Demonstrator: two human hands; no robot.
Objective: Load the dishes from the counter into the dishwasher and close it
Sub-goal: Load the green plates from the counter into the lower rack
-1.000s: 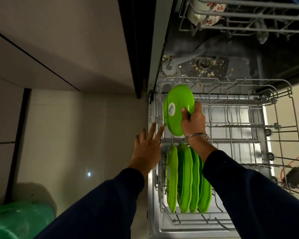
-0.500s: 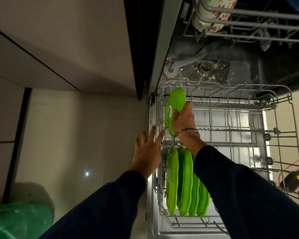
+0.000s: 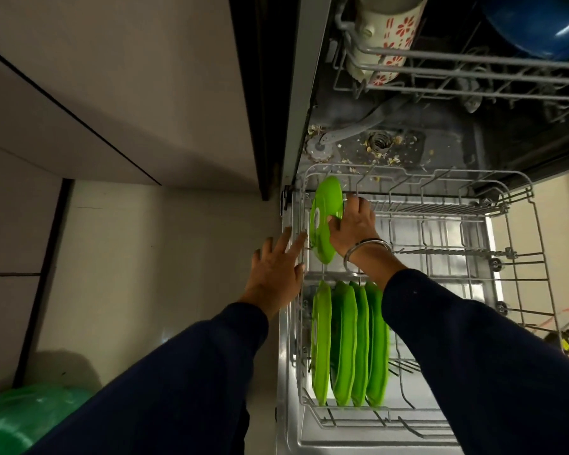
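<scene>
Four green plates (image 3: 349, 343) stand on edge in the lower rack (image 3: 523, 244). The left hand (image 3: 276, 270), fingers spread, touches the rack's rim; beyond it the right hand (image 3: 353, 226) grips a fifth green plate (image 3: 324, 218), upright at the rack's far left.

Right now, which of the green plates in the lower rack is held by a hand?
The single green plate at the rack's far left corner: the right hand grips its edge. The four green plates standing together nearer the person are untouched.

Left grip (image 3: 275, 267) spread flat; right grip (image 3: 352, 223) curled, pinching.
</scene>
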